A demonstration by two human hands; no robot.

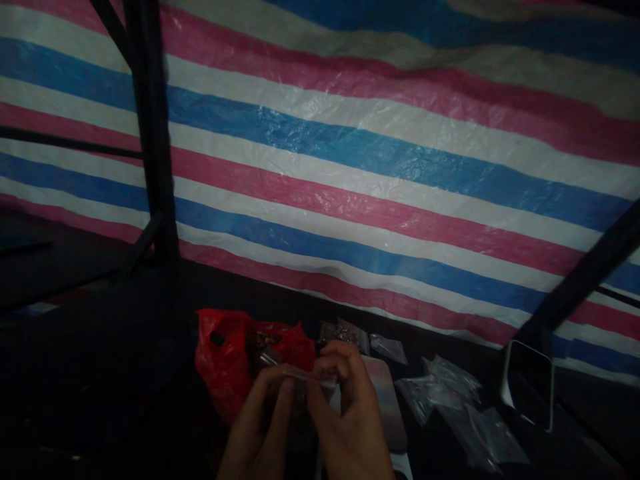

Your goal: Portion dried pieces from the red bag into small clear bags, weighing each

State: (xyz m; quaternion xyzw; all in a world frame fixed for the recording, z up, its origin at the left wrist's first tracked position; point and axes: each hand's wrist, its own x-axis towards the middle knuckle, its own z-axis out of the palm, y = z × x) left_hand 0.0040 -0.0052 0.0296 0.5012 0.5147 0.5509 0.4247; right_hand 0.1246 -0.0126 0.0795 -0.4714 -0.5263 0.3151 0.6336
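Note:
Both hands are raised at the bottom centre, pinching the top edge of a small clear plastic bag (306, 375). My left hand (265, 420) has thumb and fingers closed on the bag's left side. On its right side, my right hand (350, 413) grips the edge between thumb and fingers. What the bag holds is too dark to make out. Just behind my left hand lies an open red plastic bag (223, 373) with small brownish pieces in it. A flat, pale, rounded object (387, 400) is partly hidden by my right hand.
Filled small bags (350, 333) and a clear bag (389, 347) lie behind my hands. Several clear bags (465, 407) are spread to the right, near an upright light-rimmed object (529, 385). Striped sheeting (350, 200) hangs behind, with dark posts (155, 147) at both sides.

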